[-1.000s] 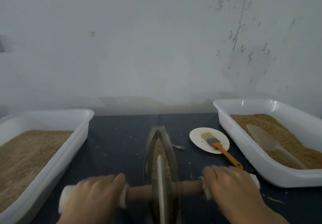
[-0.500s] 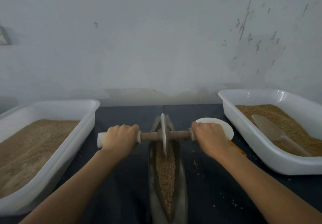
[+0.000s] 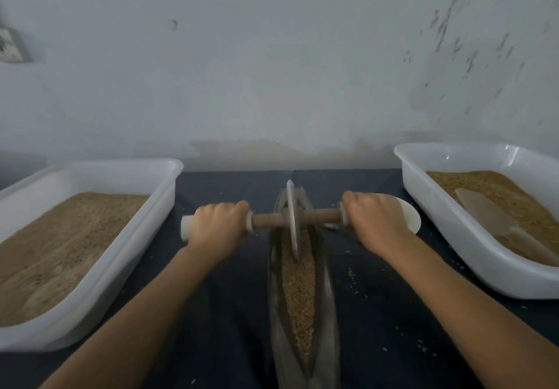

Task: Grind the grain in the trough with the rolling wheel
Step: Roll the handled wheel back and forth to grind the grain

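Note:
A narrow boat-shaped metal trough (image 3: 328, 291) runs away from me down the middle of the dark table, filled with brown grain (image 3: 299, 291). A thin metal rolling wheel (image 3: 292, 219) stands upright at the trough's far end, on a wooden axle (image 3: 267, 219) with white handle ends. My left hand (image 3: 217, 226) grips the left handle, whose white tip sticks out past my fist. My right hand (image 3: 373, 222) grips the right handle and hides it. Both arms are stretched forward.
A white tub (image 3: 121, 270) of ground grain stands at the left. Another white tub (image 3: 459, 243) at the right holds grain and a pale scoop (image 3: 496, 222). A white dish (image 3: 410, 220) peeks out behind my right hand. Loose grains dot the dark cloth (image 3: 236, 313).
Both hands pushed the wheel from the near end of the trough to its far end; it has stayed there over the last half second. The brush on the dish is now hidden.

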Available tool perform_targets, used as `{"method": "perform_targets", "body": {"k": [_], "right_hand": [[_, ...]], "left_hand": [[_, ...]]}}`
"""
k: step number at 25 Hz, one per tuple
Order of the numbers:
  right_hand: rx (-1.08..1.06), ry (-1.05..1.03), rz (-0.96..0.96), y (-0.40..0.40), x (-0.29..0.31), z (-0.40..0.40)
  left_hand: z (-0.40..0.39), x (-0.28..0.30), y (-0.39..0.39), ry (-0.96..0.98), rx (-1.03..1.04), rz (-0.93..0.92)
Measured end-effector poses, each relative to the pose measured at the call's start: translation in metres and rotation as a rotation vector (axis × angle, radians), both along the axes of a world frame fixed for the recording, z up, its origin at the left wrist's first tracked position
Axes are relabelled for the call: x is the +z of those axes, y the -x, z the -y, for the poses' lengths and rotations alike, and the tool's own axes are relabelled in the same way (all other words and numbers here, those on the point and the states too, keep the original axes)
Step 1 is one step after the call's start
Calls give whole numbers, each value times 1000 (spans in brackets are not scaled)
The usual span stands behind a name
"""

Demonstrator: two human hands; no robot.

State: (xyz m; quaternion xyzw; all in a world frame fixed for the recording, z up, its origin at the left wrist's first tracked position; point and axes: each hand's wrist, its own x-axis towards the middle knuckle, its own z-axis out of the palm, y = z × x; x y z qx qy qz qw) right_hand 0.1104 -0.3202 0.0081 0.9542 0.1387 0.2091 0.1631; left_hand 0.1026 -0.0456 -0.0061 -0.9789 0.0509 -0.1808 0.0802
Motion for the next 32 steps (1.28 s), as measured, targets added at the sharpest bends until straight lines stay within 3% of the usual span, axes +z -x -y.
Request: {"method": "perform_targets", "body": {"k": [3, 6, 9, 11, 13, 15, 19, 24, 28, 32], "right_hand": [[-14, -16, -22, -10, 2, 0], [52, -61, -53, 34, -12, 13], [286, -191, 68, 91, -19, 29], [314, -201, 41, 104, -20, 34], [271, -153, -24, 90, -23, 32], [192, -109, -37, 56, -20, 24], [33, -57, 30, -14, 4, 4], [27, -101, -127, 32, -13, 17], [336, -189, 7, 104, -16, 34], [134, -90, -156, 75, -12, 21]], "left_hand": [[5, 9, -10, -23, -10, 9], [-1, 3, 32, -56, -61, -6], [-8, 0, 95, -11, -328, 207], [-14, -3, 113, 4, -434, 269], [-12, -2, 101, -14, -384, 124], [-6, 3, 61, -67, -209, 26], [2, 14, -11, -12, -24, -28], [-2, 9, 40, -34, -100, -28], [-13, 7, 116, 40, -405, 247], [-7, 10, 84, -29, -264, -40]]}}
